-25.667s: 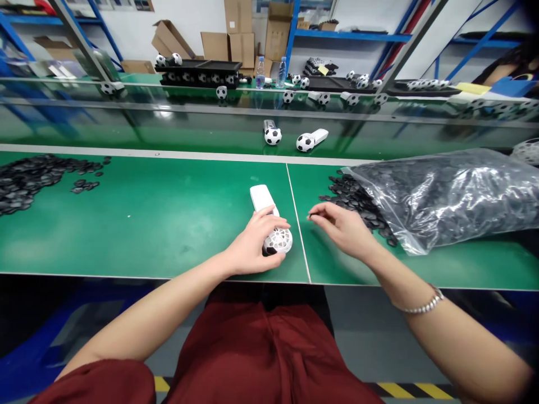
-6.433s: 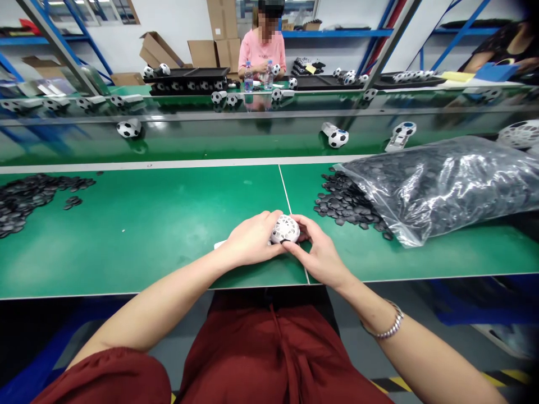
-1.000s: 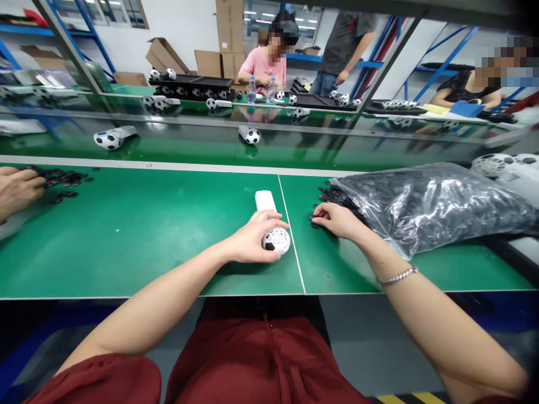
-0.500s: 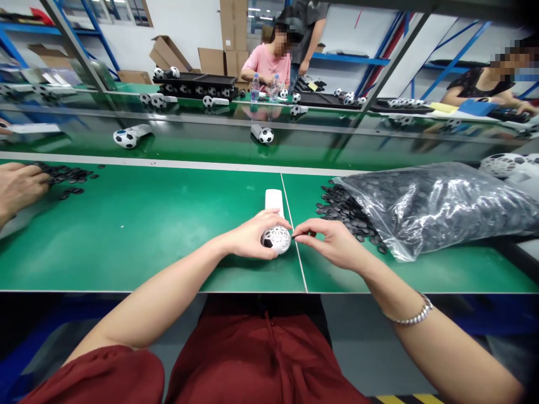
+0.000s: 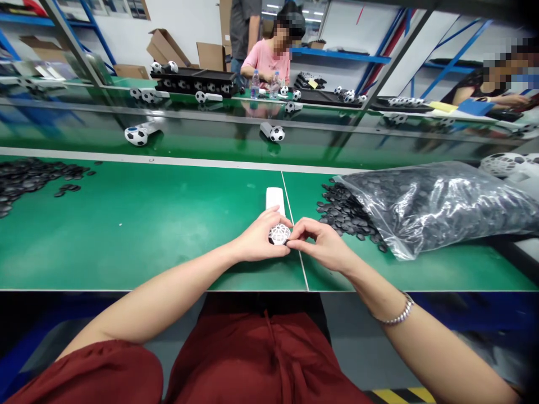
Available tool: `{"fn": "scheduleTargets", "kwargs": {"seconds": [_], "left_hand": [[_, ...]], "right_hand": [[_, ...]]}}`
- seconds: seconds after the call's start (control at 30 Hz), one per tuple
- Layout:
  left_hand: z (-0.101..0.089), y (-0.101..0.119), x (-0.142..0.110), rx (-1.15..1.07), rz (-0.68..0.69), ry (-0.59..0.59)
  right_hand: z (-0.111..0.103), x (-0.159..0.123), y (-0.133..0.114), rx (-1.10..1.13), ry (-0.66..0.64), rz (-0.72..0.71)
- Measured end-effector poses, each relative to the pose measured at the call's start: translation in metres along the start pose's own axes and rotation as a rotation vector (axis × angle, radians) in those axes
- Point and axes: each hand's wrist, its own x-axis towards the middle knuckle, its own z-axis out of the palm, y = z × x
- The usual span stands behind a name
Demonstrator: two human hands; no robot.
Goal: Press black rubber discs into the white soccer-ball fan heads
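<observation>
A white handheld fan (image 5: 275, 213) with a ball-shaped lattice head lies on the green table (image 5: 147, 224), handle pointing away from me. My left hand (image 5: 257, 240) wraps the left side of the head and holds it down. My right hand (image 5: 322, 245) pinches a small black piece against the head's right side; the piece itself is mostly hidden by my fingertips. Loose black pieces (image 5: 343, 210) spill from a clear plastic bag (image 5: 429, 202) just right of my right hand.
Another heap of black pieces (image 5: 29, 177) lies at the far left. Finished football-patterned fans (image 5: 137, 135) ride the conveyor belt (image 5: 210, 140) beyond the table. Black trays (image 5: 193, 81), cardboard boxes and seated people are across the belt. White fan heads (image 5: 503, 164) sit at right.
My right hand went from the pile to the fan head and now presses against it. The other person's hand at the left has left view. The fans on the belt drifted right.
</observation>
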Motion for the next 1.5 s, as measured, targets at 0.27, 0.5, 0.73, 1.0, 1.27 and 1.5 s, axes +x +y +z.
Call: {"fn": "scheduleTargets", "kwargs": {"seconds": [0.27,0.5,0.73,1.0,1.27,1.5], "left_hand": [[0.004,0.005,0.002,-0.022,-0.065,0.028],[0.003,0.002,0.001,-0.028,-0.021,0.008],[0.004,-0.002,0.001,0.017,-0.039,0.058],[0.005,-0.006,0.000,0.025,-0.216,0.192],[-0.014,-0.007,0.004,-0.033,-0.167,0.029],[-0.024,-0.005,0.004,-0.048,-0.136,-0.054]], "right_hand": [[0.004,0.004,0.000,0.154,-0.046,0.149],[-0.037,0.004,0.043,-0.502,0.296,0.074],[-0.058,-0.003,0.075,-0.974,0.287,0.071],[-0.045,-0.002,0.060,-0.789,0.416,-0.005],[-0.024,-0.003,0.034,-0.113,0.276,0.003],[0.000,-0.002,0.023,0.149,0.136,0.037]]}}
